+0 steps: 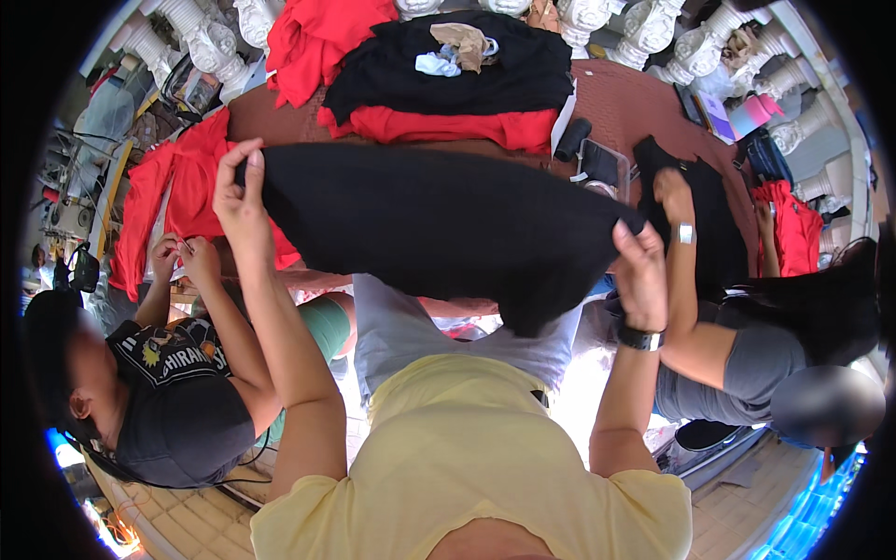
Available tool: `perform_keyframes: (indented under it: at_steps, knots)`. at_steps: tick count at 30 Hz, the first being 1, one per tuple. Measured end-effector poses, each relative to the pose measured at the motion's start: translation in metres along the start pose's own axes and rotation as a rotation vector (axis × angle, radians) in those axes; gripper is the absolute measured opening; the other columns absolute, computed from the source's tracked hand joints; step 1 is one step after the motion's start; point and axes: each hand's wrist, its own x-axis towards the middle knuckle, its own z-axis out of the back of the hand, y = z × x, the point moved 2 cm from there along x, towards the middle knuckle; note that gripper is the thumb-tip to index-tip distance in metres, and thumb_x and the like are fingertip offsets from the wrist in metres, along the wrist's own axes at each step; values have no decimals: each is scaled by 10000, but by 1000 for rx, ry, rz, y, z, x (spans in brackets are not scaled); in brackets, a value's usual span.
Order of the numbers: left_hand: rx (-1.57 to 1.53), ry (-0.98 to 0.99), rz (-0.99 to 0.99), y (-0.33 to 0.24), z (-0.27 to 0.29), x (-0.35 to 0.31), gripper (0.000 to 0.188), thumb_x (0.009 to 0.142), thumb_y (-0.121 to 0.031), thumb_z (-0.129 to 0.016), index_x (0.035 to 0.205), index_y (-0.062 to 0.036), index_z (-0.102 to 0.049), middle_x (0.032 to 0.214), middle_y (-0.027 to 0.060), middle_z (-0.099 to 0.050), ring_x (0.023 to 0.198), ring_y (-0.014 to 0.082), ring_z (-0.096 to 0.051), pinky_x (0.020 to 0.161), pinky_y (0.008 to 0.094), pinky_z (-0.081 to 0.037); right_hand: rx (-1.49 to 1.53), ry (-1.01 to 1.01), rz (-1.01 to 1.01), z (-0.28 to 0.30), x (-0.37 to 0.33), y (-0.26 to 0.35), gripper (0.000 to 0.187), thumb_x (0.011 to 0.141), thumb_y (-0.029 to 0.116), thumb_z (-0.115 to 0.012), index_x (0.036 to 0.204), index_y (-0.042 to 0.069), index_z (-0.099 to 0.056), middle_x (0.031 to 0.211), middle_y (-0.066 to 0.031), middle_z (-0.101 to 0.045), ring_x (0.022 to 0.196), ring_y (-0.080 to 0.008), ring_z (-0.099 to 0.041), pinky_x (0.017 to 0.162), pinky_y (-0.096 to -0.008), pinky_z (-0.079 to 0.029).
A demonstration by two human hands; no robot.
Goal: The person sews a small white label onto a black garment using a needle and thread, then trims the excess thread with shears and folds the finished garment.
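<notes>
A black piece of fabric (420,215), perhaps a garment, is stretched out between my two raised hands above the near edge of the table. My left hand (245,191) pinches its upper left corner between thumb and fingers. At the other end, my right hand (641,271) grips the right edge, with a dark watch on that wrist. The cloth sags in the middle and a fold hangs down toward my lap on the right. What kind of garment it is, I cannot tell.
Behind the cloth, a black garment pile (373,79) lies over red cloth (448,126) on the brown table (625,93), with crumpled scraps (459,49) on top. A clear box (602,168) stands to its right. Co-workers sit close on both sides, handling red cloth (177,182) and a black garment (705,210).
</notes>
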Motion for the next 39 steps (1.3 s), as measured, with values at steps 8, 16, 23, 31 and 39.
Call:
perform_keyframes:
  at_steps: [8,16,23,31,39]
  knots:
    - [111,454,-88,-21,-25,88,369,918,-94,-741,1280,-55,-684,1091,56,-716,972,135,-660,912,259,-513,58,-63,367,-9,99,76,366,904,-18,-692,1247,-12,-564,1216,-115,-657,1034,-186,-661,984,-327,-486]
    - [292,334,-122,-40,5,131,198,914,-82,-743,1098,-11,-748,998,34,-726,922,104,-641,870,241,-493,-356,-77,576,-26,134,106,386,809,21,-805,1188,15,-736,1120,-85,-721,1050,-140,-641,967,-275,-481]
    - [443,349,160,-12,42,8,130,834,-33,-780,941,-26,-707,891,-9,-682,851,86,-600,804,243,-468,-952,-212,396,-3,34,25,231,678,-46,-823,863,9,-697,885,-74,-682,826,-166,-642,730,-302,-485]
    - [805,533,178,58,11,-20,487,758,-139,-837,1194,-28,-651,1158,166,-595,1131,335,-573,967,429,-461,-1054,-155,173,21,-17,-111,151,686,-76,-677,790,28,-642,950,-129,-583,922,-311,-581,837,-401,-456]
    - [539,298,-798,29,-247,95,1021,675,-322,-906,1515,-98,-372,1516,261,-381,1391,440,-389,1129,513,-348,-1158,-384,101,22,-8,-126,413,842,197,-719,1167,-22,-586,1111,-217,-561,1038,-417,-524,914,-501,-428]
